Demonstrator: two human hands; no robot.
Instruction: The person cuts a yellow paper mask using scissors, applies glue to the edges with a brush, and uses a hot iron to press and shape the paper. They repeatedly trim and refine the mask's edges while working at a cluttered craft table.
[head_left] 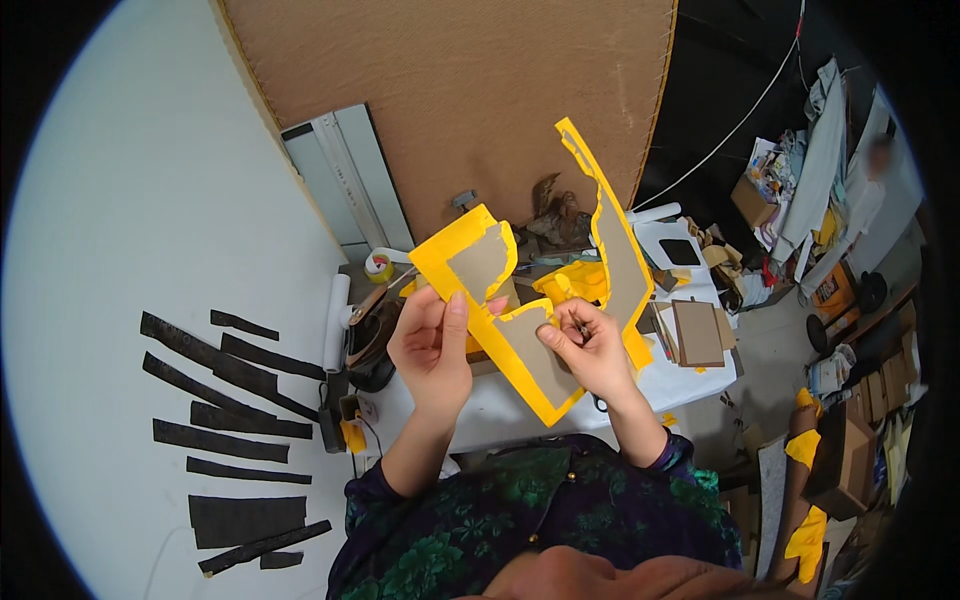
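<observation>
Above the white table I hold up a flat grey panel (535,345) with bright yellow edging and a notch in its inner side. My left hand (435,350) pinches its left border, thumb on the front face. My right hand (590,355) closes on the panel's right part, thumb and fingertips together; something small and dark shows at those fingers, too unclear to name. A long yellow-edged grey strip (625,255) rises behind the right hand; whether it joins the panel is hidden. Crumpled yellow material (575,282) lies behind.
The white table (480,410) carries a tape roll (379,266), a white roll (336,322), a brown board (698,333) and a dark phone-like rectangle (680,252). Black strips (220,440) hang on the left wall. Boxes (843,465) and yellow scraps (806,545) crowd the right.
</observation>
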